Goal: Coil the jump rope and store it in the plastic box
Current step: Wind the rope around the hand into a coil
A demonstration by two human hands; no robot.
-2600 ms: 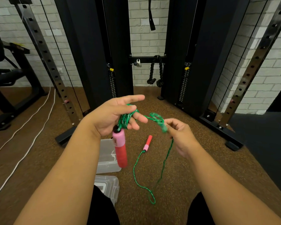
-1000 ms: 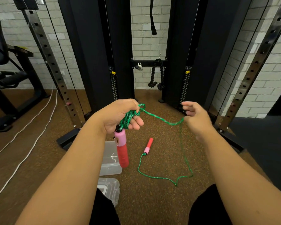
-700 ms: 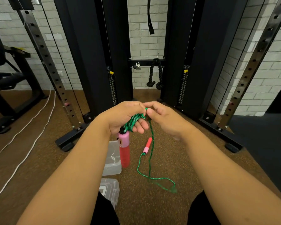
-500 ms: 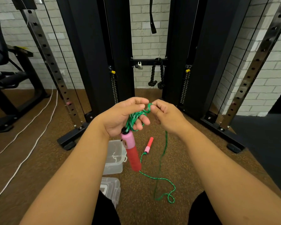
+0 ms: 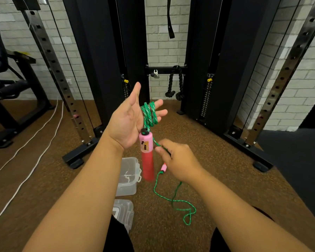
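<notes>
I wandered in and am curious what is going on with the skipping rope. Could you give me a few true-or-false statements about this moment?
1. Green rope is wound around the left hand's fingers. True.
2. The right hand is empty. False: it pinches the rope just below the coil.
3. A pink and red handle hangs below the left hand. True.
4. The rope is already in the clear plastic box. False: the box holds no rope, and loose rope lies on the floor.
5. The box lid lies on the floor beside the box. True.
</notes>
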